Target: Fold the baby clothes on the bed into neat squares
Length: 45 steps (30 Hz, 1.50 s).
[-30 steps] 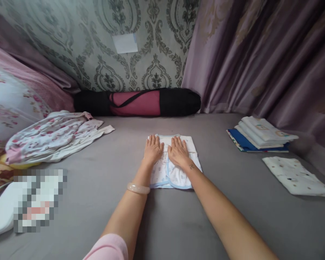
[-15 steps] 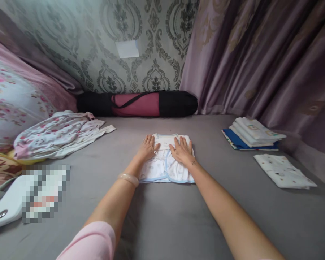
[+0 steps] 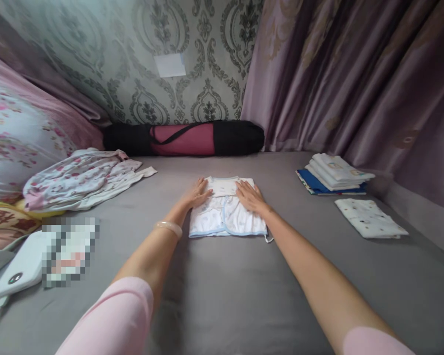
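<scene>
A small white baby shirt with light blue trim lies flat in front of me, its sleeves folded inward across the upper part. My left hand rests at its upper left edge, fingers stretched out. On the upper right side, my right hand lies flat with the fingers extended over the cloth. Neither hand grips the fabric. A thin white tie pokes out at the shirt's lower right corner.
The shirt lies on a grey bed sheet. To the right are a stack of folded clothes and a single folded spotted garment. Crumpled clothes and a white device are at left. A black and red bag lies along the wall.
My left hand has slid outward from the shirt's chest to its left edge. The right hand has shifted slightly outward and stays on the cloth. The view has moved a little.
</scene>
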Each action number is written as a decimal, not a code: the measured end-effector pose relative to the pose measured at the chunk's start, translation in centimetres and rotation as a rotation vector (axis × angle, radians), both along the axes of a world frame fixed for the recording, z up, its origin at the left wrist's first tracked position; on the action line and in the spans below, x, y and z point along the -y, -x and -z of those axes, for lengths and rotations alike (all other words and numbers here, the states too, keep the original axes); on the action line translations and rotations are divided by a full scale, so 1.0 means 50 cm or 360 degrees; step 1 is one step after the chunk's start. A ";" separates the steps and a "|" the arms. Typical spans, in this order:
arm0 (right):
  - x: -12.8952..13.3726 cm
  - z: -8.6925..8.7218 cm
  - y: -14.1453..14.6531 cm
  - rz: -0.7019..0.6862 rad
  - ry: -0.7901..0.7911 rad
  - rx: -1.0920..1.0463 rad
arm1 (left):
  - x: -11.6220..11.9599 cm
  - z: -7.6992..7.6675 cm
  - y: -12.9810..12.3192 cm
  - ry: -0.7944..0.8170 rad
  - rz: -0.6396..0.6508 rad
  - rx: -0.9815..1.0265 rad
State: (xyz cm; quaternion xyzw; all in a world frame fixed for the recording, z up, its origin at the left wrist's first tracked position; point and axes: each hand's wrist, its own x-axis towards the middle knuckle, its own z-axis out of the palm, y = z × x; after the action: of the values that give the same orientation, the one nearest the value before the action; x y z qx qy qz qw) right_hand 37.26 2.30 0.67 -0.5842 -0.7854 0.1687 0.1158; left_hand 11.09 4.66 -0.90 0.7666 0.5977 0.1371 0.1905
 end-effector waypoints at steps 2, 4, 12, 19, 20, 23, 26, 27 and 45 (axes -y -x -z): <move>-0.001 -0.009 -0.023 0.0056 0.0060 -0.0339 | 0.007 -0.013 0.009 0.0045 -0.0098 0.0130; 0.008 -0.017 -0.053 0.0183 0.0072 -0.0632 | 0.026 -0.023 0.024 0.0045 -0.0142 0.0203; 0.196 -0.039 -0.149 0.0457 0.0092 -0.0235 | 0.180 -0.030 0.116 -0.0015 -0.0045 0.0208; 0.337 -0.065 -0.133 0.0106 0.0033 0.0144 | 0.282 -0.032 0.108 -0.0123 0.0028 0.0254; 0.342 -0.068 -0.127 0.0090 0.0043 0.0199 | 0.291 -0.030 0.103 -0.0151 0.0052 0.0243; 0.345 -0.080 -0.106 0.0089 0.0072 0.0342 | 0.307 -0.022 0.096 -0.0192 0.0100 0.0183; 0.342 -0.092 -0.090 0.0115 0.0126 0.0405 | 0.313 -0.018 0.100 -0.0247 0.0127 0.0152; 0.340 -0.096 -0.087 0.0125 0.0162 0.0413 | 0.315 -0.018 0.101 -0.0271 0.0140 0.0146; 0.281 -0.088 -0.080 0.0209 0.0280 -0.0878 | 0.335 -0.042 0.093 -0.0324 0.0279 0.0127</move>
State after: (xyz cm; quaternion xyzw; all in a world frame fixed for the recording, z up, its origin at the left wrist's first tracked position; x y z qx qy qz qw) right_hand 41.26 -11.76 5.07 -0.5737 -0.6671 0.3807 0.2845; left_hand 6.44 -12.10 1.21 0.8252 0.5035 0.2101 0.1466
